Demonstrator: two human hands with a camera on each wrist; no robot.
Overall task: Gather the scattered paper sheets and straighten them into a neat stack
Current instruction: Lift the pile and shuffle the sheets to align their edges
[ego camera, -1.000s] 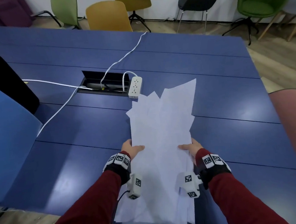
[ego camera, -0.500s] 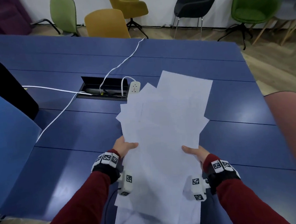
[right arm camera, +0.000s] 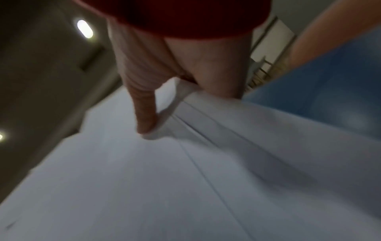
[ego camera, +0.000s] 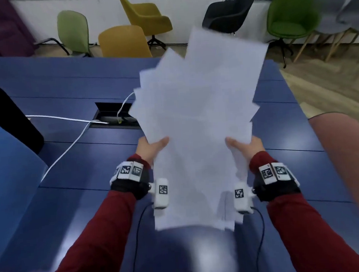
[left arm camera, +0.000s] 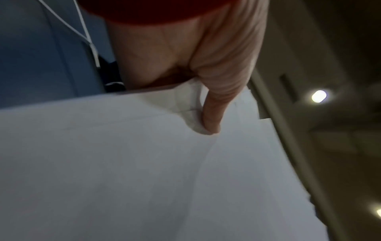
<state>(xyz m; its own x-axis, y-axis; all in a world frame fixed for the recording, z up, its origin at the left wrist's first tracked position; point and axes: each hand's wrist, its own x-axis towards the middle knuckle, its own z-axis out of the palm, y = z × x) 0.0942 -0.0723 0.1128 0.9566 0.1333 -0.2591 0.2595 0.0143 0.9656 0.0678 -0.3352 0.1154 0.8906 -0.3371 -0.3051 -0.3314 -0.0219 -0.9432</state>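
Observation:
A loose, fanned bundle of white paper sheets [ego camera: 196, 122] is lifted off the blue table [ego camera: 70, 160] and tilted up, its corners splayed at the top. My left hand [ego camera: 151, 147] grips the bundle's left edge, thumb on top. My right hand [ego camera: 244, 145] grips the right edge the same way. In the left wrist view the thumb [left arm camera: 214, 114] presses onto the paper sheets [left arm camera: 144, 171]. In the right wrist view the thumb [right arm camera: 144, 117] presses onto the paper sheets [right arm camera: 185, 179]. The fingers under the sheets are hidden.
A cable box [ego camera: 115, 117] is sunk into the table behind the sheets, with white cables [ego camera: 68, 143] running left. A black object [ego camera: 5, 118] and a blue one [ego camera: 10, 186] stand at the left. A pink chair back [ego camera: 346, 162] is at the right; more chairs [ego camera: 125, 42] line the far side.
Both hands have raised the sheets off the table and tilted them upright; the bundle now covers the power strip that showed earlier.

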